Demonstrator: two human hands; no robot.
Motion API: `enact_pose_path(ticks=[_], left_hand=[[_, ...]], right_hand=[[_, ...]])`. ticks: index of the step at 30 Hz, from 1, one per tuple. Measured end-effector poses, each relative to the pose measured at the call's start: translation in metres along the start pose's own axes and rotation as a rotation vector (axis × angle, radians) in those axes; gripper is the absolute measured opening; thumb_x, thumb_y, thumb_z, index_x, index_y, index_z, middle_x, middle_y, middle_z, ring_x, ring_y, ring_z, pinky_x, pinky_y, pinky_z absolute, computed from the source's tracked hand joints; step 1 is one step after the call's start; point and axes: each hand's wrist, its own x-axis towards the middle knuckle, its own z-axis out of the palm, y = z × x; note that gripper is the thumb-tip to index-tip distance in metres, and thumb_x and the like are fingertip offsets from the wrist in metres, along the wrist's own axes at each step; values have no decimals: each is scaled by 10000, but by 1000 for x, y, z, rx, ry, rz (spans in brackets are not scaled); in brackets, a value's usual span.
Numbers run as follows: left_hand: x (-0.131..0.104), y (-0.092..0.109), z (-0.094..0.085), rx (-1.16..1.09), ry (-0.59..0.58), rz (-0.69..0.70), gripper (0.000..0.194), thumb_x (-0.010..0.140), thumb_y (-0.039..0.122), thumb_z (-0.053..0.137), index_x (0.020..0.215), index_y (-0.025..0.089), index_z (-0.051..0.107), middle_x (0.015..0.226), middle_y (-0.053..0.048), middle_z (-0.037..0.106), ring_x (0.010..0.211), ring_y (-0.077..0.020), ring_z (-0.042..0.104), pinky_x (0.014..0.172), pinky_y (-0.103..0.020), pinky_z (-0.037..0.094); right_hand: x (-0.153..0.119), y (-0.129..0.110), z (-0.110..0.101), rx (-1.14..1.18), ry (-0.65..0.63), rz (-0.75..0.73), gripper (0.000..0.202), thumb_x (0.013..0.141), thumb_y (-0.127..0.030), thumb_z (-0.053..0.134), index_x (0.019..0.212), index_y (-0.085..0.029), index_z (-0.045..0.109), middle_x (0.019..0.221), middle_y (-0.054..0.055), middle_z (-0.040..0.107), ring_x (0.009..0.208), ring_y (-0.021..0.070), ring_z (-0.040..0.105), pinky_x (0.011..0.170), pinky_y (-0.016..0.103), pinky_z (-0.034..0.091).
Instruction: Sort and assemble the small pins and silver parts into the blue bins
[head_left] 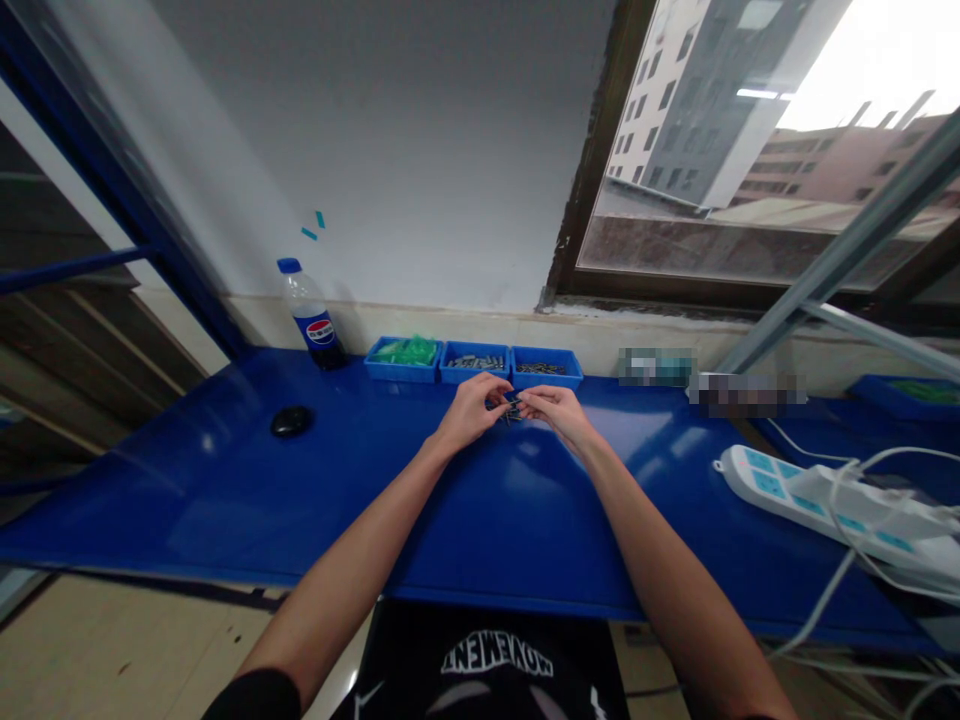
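Both hands meet over the blue table in front of the bins. My left hand (474, 408) has its thumb and fingers curled together around something too small to make out. Facing it, my right hand (553, 408) is pinched, its fingertips on something small and thin. Between and just below the fingertips lie several small dark metal pieces (511, 414), partly covered by the hands. Behind stand three blue bins in a row: one with green plastic bags (407, 351), one with grey metal parts (477, 363), one with darker screw-like parts (541, 369).
A cola bottle (318, 325) stands by the wall at the left, with a black round object (291, 421) in front of it. On the right lie a white power strip (810, 500) with cables, blurred items and another blue bin (907, 396).
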Motion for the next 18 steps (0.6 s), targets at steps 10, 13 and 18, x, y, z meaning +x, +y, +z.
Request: enact_pose_path(ticks=[10,13,18], left_hand=[[-6,-11,-9,272,-402,12,148,855,225,733,997,213,772,1016,-65,699,958,-202,676,894,-288,526],[-6,-13,-5,280,-440,44,132,898,177,666,981,205,765,1026,-69,690,949,-191,671,876,-272,517],[-6,-14,-1,302,-461,62,132,946,156,592,946,177,723,994,-72,668,901,-183,652,829,-266,507]], right_hand=[[6,-1,-13,0,199,-256,511,751,-426,847,1219,-256,739,1305,100,725,1126,278,715,923,394,574],[8,3,-15,-20,211,-229,530,747,-422,844,1236,-258,721,1323,104,714,1108,277,722,904,400,588],[10,6,-14,-26,206,-190,469,724,-443,849,1136,-242,747,1238,101,751,971,251,754,810,367,602]])
